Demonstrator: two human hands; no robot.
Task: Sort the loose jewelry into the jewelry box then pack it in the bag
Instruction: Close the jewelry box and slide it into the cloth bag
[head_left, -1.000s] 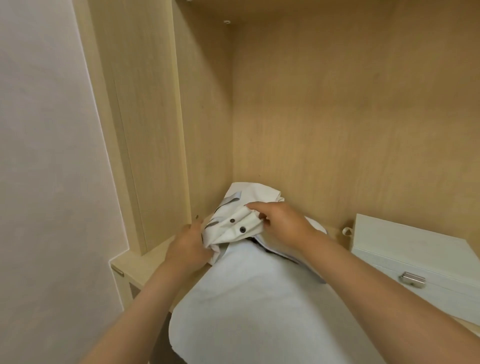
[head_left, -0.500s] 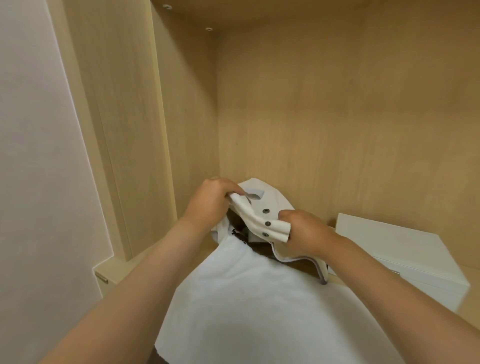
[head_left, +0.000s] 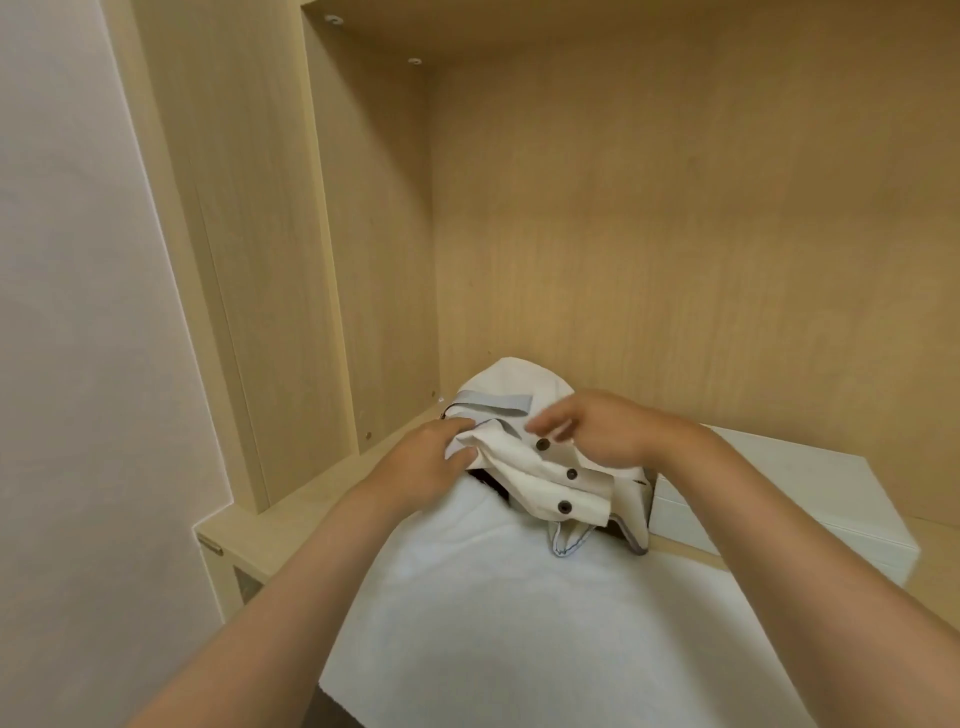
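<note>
Bag (head_left: 524, 379), white fabric, lies at the far end of a white cloth (head_left: 493, 623) spread over a light wooden shelf (head_left: 311, 493) inside a wooden alcove. A grey strap (head_left: 493, 402) crosses its upper part. A folded flap (head_left: 535, 483) carrying three dark buttons (head_left: 571, 473) runs diagonally from 11 o'clock to 5 o'clock across the bag. A dark opening (head_left: 488, 480) shows beneath the flap edge at its 8 o'clock side.

Left grip (head_left: 431, 467), a bare hand, is at 9 o'clock of the bag. Its fingers and thumb are curled onto the flap's upper corner and pinch the fabric there.

Right grip (head_left: 597, 431), a bare hand, is above the flap at 2 o'clock of the buttons. Its fingers (head_left: 550, 421) are extended, spread and blurred, pointing toward 9 o'clock. It holds nothing. Contact between the palm and the fabric cannot be determined.

Jewelry box (head_left: 779, 483), white and rectangular, stands on the shelf at 3 o'clock of the bag, lid down. Its left end is just beside the bag's right edge; contact cannot be determined. The right forearm crosses in front of part of it.

A pale wall (head_left: 78, 312) borders the alcove at 9 o'clock.
</note>
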